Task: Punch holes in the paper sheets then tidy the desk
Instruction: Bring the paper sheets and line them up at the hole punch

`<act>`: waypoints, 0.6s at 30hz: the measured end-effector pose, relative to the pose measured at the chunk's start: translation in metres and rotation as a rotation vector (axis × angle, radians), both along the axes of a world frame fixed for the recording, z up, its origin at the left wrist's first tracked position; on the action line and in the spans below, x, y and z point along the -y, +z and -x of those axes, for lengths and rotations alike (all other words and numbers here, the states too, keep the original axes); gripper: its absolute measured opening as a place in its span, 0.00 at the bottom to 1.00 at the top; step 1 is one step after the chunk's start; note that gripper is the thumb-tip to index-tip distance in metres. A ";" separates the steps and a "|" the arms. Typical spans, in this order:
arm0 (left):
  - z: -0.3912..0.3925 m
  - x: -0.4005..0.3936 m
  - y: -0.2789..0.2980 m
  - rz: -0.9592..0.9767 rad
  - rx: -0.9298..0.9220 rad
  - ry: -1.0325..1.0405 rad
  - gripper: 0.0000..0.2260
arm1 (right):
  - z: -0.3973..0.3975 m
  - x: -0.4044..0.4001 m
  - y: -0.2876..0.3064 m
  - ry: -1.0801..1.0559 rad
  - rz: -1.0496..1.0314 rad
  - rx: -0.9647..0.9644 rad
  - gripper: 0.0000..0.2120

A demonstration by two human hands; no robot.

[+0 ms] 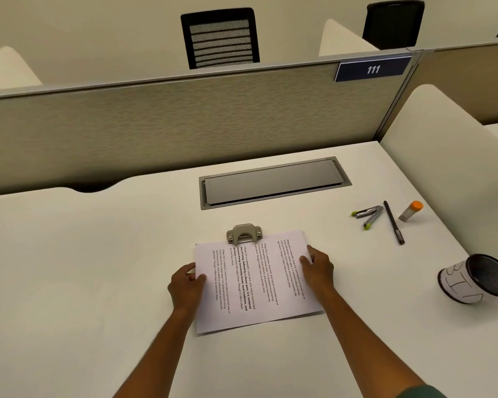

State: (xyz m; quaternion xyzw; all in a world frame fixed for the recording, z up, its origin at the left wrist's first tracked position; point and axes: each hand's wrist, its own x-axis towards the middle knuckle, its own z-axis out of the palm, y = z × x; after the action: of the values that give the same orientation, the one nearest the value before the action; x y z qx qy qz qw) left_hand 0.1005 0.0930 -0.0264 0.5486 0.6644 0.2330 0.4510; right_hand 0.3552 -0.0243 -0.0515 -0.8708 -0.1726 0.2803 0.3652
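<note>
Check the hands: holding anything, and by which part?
Both hold the paper sheets. The left hand pinches the left edge, the right hand grips the right edge near the far corner. The far edge sits at the hole punch.

paper sheets (253, 280): far edge hidden inside hole punch (244, 233) | print unreadable | mesh cup (479, 278): right-cropped

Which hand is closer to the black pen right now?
Right. The right hand grips the paper's edge, below-left of the pen; the left hand holds the far edge.
</note>
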 end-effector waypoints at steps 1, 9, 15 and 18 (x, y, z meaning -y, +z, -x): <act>-0.001 0.000 0.000 -0.006 -0.015 0.000 0.15 | -0.001 0.000 -0.001 0.003 0.000 0.003 0.21; -0.003 -0.004 -0.001 -0.022 -0.059 -0.005 0.15 | -0.002 -0.004 -0.002 0.012 0.018 0.027 0.21; -0.002 -0.004 -0.001 -0.028 -0.059 0.001 0.15 | -0.003 -0.007 -0.002 0.030 0.018 0.037 0.21; -0.002 -0.005 -0.001 -0.024 -0.054 0.004 0.17 | -0.002 -0.007 -0.001 0.021 0.019 0.032 0.21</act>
State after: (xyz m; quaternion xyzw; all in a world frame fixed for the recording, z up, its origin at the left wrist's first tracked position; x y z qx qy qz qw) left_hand 0.1026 0.0985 -0.0273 0.5588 0.6746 0.2266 0.4258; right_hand 0.3575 -0.0171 -0.0527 -0.8768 -0.1850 0.2718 0.3509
